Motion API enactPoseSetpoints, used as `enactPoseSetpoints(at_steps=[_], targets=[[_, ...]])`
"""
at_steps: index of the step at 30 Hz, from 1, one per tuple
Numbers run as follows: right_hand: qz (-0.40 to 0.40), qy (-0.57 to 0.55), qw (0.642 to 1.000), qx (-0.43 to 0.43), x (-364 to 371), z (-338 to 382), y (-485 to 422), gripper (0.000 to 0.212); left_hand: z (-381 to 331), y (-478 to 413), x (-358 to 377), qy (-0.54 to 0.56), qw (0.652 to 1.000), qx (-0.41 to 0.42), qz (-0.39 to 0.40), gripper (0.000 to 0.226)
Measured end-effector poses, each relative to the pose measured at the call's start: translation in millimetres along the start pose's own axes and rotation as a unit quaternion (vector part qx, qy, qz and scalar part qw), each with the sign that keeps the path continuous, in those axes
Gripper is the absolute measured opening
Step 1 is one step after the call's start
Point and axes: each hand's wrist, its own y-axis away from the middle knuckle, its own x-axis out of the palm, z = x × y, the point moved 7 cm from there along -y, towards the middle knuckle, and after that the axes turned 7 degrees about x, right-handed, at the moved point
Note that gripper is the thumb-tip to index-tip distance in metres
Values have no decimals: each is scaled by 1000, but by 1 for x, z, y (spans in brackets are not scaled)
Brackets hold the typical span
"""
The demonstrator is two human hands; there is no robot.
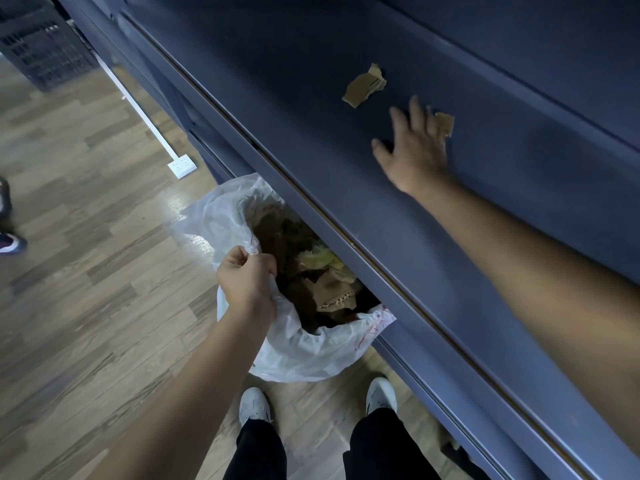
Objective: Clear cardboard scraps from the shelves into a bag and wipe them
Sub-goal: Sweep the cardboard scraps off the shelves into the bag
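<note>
**Our feet at the bag, one hand on its rim, one over the shelf**

Our white shoes (pixel 254 403) stand on the wooden floor (pixel 86 306), just behind a white plastic bag (pixel 301 355). The bag sits under the front edge of the dark blue shelf (pixel 277 98), which hides part of its mouth. Our left hand (pixel 247 284) has its fingers clenched around the bag's near rim and holds it open. Inside we see torn cardboard pieces (pixel 332 292) on darker waste.

Our right hand (pixel 415 147) reaches across the shelf, palm down, with the fingers straight and spread, grasping nothing. A small scrap (pixel 446 122) of cardboard lies right at its outer fingers, towards the shelf's back edge; we cannot tell whether they touch it. A larger scrap (pixel 363 85) lies just past the fingertips, apart from the hand.

Off the shelf's far end, a dark slotted crate (pixel 38 46) sits in the top left corner.
</note>
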Motion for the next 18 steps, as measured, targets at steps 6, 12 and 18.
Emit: enactPoseSetpoints(at_steps=[6, 12, 18], targets=[[43, -11, 998, 48, 7, -31, -26, 72, 1, -1, 1, -12, 1000, -3, 0, 41], [63, -8, 998, 7, 12, -2, -28, 74, -1, -4, 2, -17, 1000, -1, 3, 41], [86, 40, 994, -45, 21, 35, -42, 75, -8, -7, -3, -19, 1000, 12, 0, 41]])
